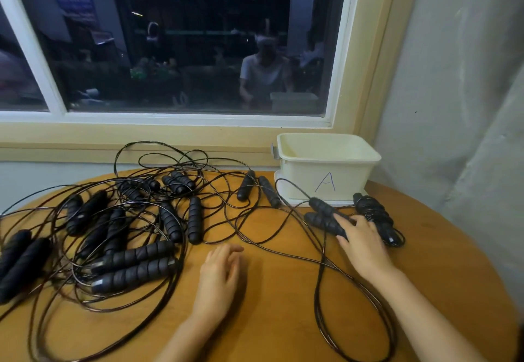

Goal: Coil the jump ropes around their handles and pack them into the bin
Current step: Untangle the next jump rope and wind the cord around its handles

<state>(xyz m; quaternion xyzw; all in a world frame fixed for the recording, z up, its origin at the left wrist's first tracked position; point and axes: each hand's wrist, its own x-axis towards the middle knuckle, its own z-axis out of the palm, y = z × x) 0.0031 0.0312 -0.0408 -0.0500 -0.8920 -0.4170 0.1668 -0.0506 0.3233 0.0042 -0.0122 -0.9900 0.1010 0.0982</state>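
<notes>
Window [184, 41]: dark pane in a cream frame, behind the table.
Table [272, 319]: round, wooden, bearing everything listed below.
Loose jump ropes [127, 234]: a tangled heap of black ribbed handles and thin black cords. It covered the left half of the table, with loops trailing toward the centre and the near edge.
Bin [326, 174]: cream plastic, marked "A" on its front wall. It stood at the far right on a white tray, and nothing showed inside it.
Right hand [363, 245]: fingers straight and slightly spread, tips resting on the handle pair.
Left hand [221, 279]: blurred, over bare table at centre, fingers relaxed and close together, holding nothing.
Coiled rope [374, 217]: cord wound round its handles, lying just before the bin, beside the right hand.
Handle pair [323, 217]: two handles side by side, cord uncoiled.
</notes>
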